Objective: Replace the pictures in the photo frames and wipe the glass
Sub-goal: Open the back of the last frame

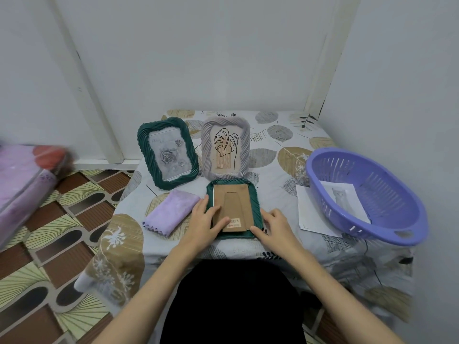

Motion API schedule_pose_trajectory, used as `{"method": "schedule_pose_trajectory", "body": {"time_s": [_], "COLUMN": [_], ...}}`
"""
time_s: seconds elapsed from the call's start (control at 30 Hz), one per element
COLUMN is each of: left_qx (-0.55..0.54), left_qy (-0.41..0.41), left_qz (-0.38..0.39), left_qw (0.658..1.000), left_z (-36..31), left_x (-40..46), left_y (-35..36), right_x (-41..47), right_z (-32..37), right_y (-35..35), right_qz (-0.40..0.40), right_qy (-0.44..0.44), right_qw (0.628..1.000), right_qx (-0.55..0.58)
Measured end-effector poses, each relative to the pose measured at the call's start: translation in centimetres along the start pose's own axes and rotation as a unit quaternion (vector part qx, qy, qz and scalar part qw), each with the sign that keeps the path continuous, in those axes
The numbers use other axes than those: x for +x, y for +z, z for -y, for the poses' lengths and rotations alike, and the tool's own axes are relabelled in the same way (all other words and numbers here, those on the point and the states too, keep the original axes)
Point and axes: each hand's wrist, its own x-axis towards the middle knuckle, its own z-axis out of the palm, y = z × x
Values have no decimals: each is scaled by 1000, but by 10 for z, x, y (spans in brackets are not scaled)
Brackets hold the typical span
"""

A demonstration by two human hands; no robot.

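A dark green photo frame [255,202] lies face down at the table's front, its brown cardboard back [232,202] with a stand flap facing up. My left hand [205,223] rests flat on the frame's left side, fingers on the cardboard. At the frame's lower right corner sits my right hand [275,225], fingers touching the edge. Behind it stand a green frame [167,152] with a grey rose picture and a grey frame [225,147] with a leaf drawing. A folded lilac cloth [171,212] lies left of my left hand.
A purple plastic basket [367,194] at the right holds a printed picture [344,198] and sits on white paper sheets [310,212]. The small table [273,150] wears a leaf-patterned cover and stands in a wall corner. A pink bundle [22,180] lies on the floor at left.
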Motion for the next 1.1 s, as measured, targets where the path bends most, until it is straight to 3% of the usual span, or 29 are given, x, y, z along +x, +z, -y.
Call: {"method": "schedule_pose_trajectory", "body": {"time_s": [0.13, 0.53, 1.1], "left_qx": [-30, -134, -107], "left_qy": [58, 45, 58], "left_qz": [0, -37, -13], "left_qw": [998, 989, 992], "left_z": [9, 25, 24], "left_x": [-15, -30, -26], "left_y": [-12, -6, -6], "right_x": [-16, -19, -20], "right_z": [-4, -5, -5], "right_y": [0, 10, 10], "right_qz": [-21, -91, -77], "right_qy": [-55, -61, -73], "right_qw": [997, 994, 994], "right_qx": [-46, 7, 6]}}
